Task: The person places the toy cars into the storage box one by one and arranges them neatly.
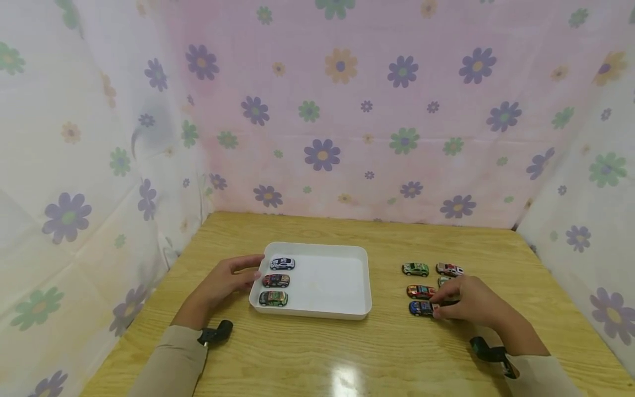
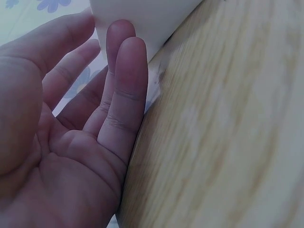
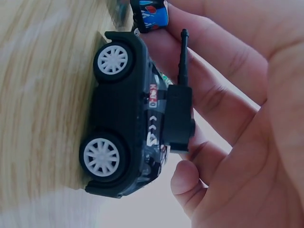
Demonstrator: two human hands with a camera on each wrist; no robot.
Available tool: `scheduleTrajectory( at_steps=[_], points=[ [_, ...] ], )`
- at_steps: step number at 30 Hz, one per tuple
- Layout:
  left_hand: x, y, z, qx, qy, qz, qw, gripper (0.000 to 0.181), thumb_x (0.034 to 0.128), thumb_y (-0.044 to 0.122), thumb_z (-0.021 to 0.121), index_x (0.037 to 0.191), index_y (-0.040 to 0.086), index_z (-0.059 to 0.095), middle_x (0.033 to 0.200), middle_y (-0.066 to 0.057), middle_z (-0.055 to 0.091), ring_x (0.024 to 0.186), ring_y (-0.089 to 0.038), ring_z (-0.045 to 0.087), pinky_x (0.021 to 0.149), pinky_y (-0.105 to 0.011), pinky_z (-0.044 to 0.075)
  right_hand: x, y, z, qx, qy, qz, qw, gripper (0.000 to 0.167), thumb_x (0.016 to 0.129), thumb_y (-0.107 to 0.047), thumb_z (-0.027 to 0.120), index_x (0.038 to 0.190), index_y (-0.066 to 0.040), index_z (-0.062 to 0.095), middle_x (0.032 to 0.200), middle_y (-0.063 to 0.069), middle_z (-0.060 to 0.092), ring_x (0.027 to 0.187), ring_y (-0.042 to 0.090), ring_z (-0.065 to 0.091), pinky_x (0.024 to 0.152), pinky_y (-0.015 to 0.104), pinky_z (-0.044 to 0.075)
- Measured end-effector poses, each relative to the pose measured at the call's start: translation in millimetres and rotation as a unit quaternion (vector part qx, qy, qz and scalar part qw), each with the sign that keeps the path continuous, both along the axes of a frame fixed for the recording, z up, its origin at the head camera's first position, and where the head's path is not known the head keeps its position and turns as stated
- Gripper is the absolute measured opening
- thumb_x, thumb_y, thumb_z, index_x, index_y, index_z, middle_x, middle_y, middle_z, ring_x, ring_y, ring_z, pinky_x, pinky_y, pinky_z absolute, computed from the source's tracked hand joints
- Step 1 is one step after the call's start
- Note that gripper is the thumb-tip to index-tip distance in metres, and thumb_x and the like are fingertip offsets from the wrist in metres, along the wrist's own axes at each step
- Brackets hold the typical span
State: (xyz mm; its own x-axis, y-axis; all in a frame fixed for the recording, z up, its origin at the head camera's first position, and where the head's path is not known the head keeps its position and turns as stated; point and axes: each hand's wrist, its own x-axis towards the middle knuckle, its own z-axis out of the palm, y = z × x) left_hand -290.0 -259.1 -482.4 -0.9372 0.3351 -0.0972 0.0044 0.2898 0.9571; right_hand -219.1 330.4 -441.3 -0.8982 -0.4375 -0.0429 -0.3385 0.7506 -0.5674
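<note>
My left hand [image 1: 225, 284] is at the left side of the white tray [image 1: 327, 314], fingertips against its outer wall [image 2: 142, 19]; the fingers are fairly straight. Inside the tray, along its left side, stand a white toy car [image 1: 282, 263], a red-and-black toy car [image 1: 275, 280] and a green toy car [image 1: 273, 299]. On the right, my right hand [image 1: 471, 302] pinches the rear end of a blue toy car [image 1: 419, 308] between thumb and forefinger. A black toy car with a gun on its roof [image 3: 118, 114] stands beneath that hand, in front of the curled fingers.
Beyond the right hand stand a green toy car [image 1: 415, 269], a red toy car [image 1: 420, 291], a white-and-red toy car [image 1: 449, 269] and another partly hidden green one [image 1: 443, 281]. Flowered cloth [image 1: 367, 121] walls the wooden table [image 1: 307, 358] at the back and sides.
</note>
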Motion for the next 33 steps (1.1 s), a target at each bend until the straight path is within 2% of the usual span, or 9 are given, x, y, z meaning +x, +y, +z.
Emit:
scheduleTrajectory(
  at_steps=[9,18,21,25,27,30,33],
  points=[
    [-2.0,-0.8,0.4,-0.001,-0.002,0.002,1.0000,0.056,0.0961,0.027,0.076,0.148,0.015,0.058,0.150,-0.014,0.057,0.110,-0.026,0.070,0.085,-0.035,0.062,-1.9,0,0.1,0.022,0.027,-0.008,0.9993,0.016,0.084,-0.044,0.085,0.098,-0.039,0.080,0.108,-0.015,0.073,0.109,0.022,0.068,0.085,0.033,0.058],
    [-0.7,-0.9,-0.1,0.000,-0.003,0.002,1.0000,0.059,0.0949,0.028,0.077,0.148,0.015,0.058,0.150,-0.015,0.057,0.110,-0.025,0.069,0.085,-0.034,0.062,-0.6,-1,-1.8,-0.005,0.033,-0.011,0.9994,0.016,0.086,-0.043,0.083,0.100,-0.039,0.080,0.109,-0.013,0.073,0.104,0.013,0.068,0.078,0.029,0.057],
    [-0.3,-1.4,-1.8,0.002,-0.003,0.001,1.0000,0.059,0.0953,0.029,0.077,0.149,0.015,0.057,0.150,-0.015,0.057,0.110,-0.025,0.069,0.085,-0.034,0.062,1.1,-3,-2.3,-0.016,0.052,-0.005,0.9985,0.015,0.087,-0.041,0.084,0.101,-0.037,0.080,0.107,-0.014,0.074,0.099,0.008,0.068,0.077,0.029,0.057],
    [-0.6,-3.0,-1.9,0.006,0.002,-0.002,1.0000,0.058,0.0955,0.029,0.076,0.149,0.015,0.057,0.149,-0.016,0.058,0.109,-0.025,0.069,0.085,-0.034,0.062,1.8,-10,-1.5,-0.013,0.108,0.005,0.9941,0.014,0.086,-0.035,0.086,0.099,-0.038,0.080,0.102,-0.019,0.074,0.096,0.002,0.068,0.084,0.033,0.058],
    [-1.1,-3.3,-1.2,0.006,0.004,-0.004,1.0000,0.057,0.0961,0.028,0.076,0.149,0.014,0.057,0.149,-0.016,0.058,0.110,-0.026,0.069,0.085,-0.034,0.062,2.4,-14,0.2,-0.009,0.129,0.003,0.9916,0.015,0.086,-0.033,0.087,0.098,-0.039,0.080,0.100,-0.022,0.074,0.095,0.000,0.068,0.091,0.037,0.058],
    [-1.2,-2.1,-0.7,0.006,0.003,-0.003,1.0000,0.057,0.0964,0.026,0.075,0.149,0.015,0.057,0.150,-0.015,0.057,0.111,-0.025,0.069,0.085,-0.034,0.062,3.7,-18,3.3,-0.012,0.139,-0.002,0.9903,0.018,0.085,-0.029,0.087,0.097,-0.040,0.079,0.097,-0.024,0.073,0.094,-0.001,0.067,0.104,0.032,0.051],
    [-1.7,-0.5,-1.4,0.008,0.002,-0.004,1.0000,0.057,0.0961,0.027,0.076,0.149,0.015,0.057,0.150,-0.015,0.057,0.111,-0.024,0.069,0.085,-0.034,0.062,4.5,-21,5.5,-0.031,0.139,-0.002,0.9898,0.020,0.085,-0.024,0.087,0.097,-0.038,0.079,0.097,-0.022,0.073,0.092,0.001,0.069,0.117,0.015,0.034]
  ],
)
